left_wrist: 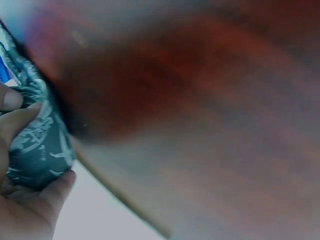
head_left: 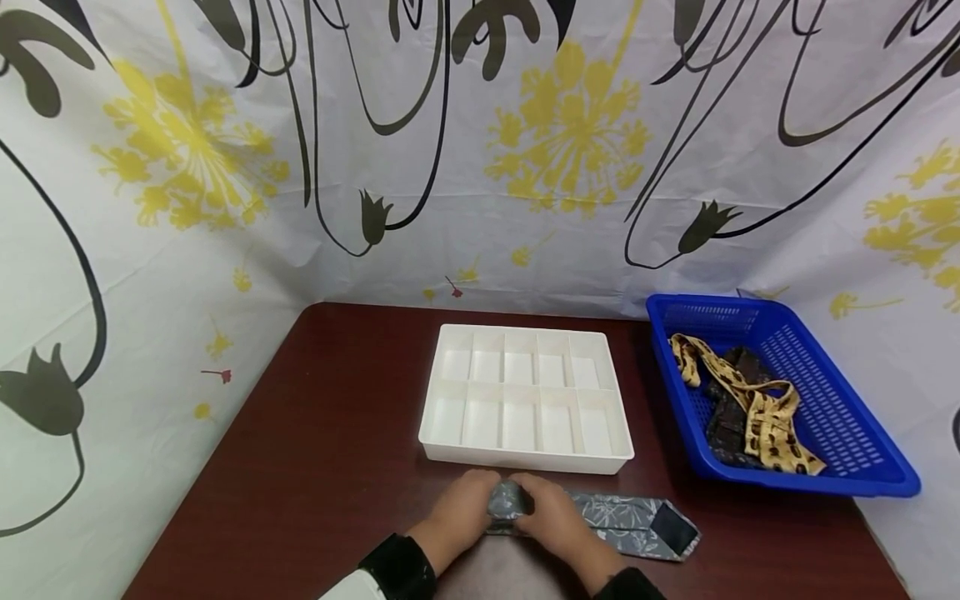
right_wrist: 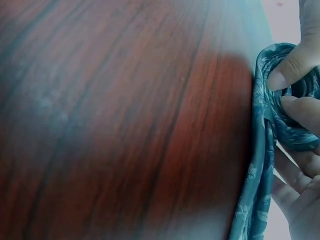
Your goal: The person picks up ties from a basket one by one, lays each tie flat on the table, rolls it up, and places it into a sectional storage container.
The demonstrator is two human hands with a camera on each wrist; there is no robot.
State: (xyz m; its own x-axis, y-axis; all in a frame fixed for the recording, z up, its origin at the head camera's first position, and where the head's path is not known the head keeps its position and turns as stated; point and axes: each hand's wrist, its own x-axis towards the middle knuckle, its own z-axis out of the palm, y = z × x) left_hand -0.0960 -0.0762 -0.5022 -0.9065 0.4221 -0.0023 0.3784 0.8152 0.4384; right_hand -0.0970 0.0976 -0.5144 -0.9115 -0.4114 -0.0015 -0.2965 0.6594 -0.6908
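A grey patterned tie [head_left: 630, 523] lies along the front of the dark wooden table [head_left: 315, 450], its wide end to the right. Both hands hold its rolled-up end [head_left: 507, 503]. My left hand [head_left: 467, 508] grips the roll from the left, and in the left wrist view its fingers [left_wrist: 20, 125] curl round the roll [left_wrist: 37, 150]. My right hand [head_left: 546, 515] grips it from the right; in the right wrist view its fingers [right_wrist: 295, 70] pinch the coil [right_wrist: 280, 115]. A white divided tray [head_left: 450, 446] stands just behind the hands.
A blue plastic basket [head_left: 847, 400] at the right holds a yellow patterned tie [head_left: 765, 408] and a dark tie [head_left: 723, 425]. Flowered cloth walls [head_left: 480, 167] close in the back and both sides of the table.
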